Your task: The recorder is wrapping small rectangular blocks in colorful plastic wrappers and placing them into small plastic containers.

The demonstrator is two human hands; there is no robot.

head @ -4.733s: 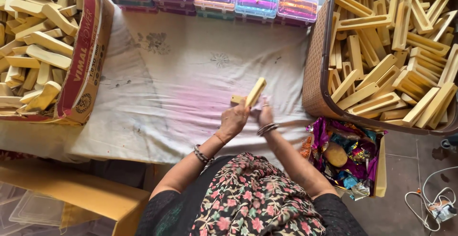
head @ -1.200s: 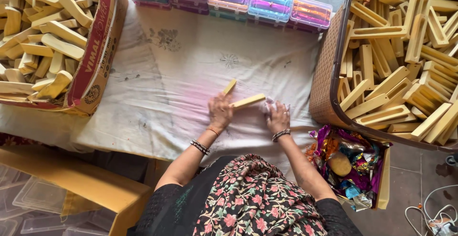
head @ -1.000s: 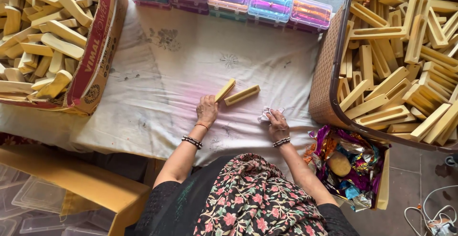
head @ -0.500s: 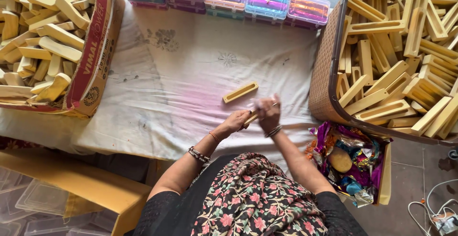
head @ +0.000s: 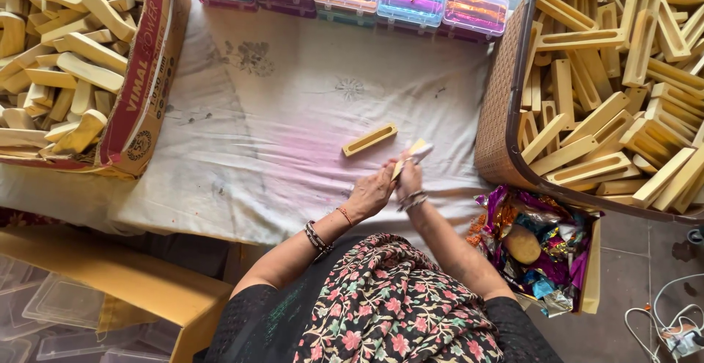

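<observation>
Both hands met at frame centre, left hand [head: 372, 194] and right hand [head: 408, 181] closed on one yellow block [head: 408, 158], its long axis running toward upper right; second block [head: 369, 139] lay just upper left.

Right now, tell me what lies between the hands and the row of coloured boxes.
In the head view, one yellow block lies on the white cloth; otherwise bare cloth.

We noted a black garment with short sleeves [head: 253, 312], overlaid by a dark scarf [head: 396, 304] printed with pink and red flowers. The left wrist carried a dark beaded bracelet [head: 317, 237] and a thin red thread; the right wrist, metal bangles [head: 412, 200].
</observation>
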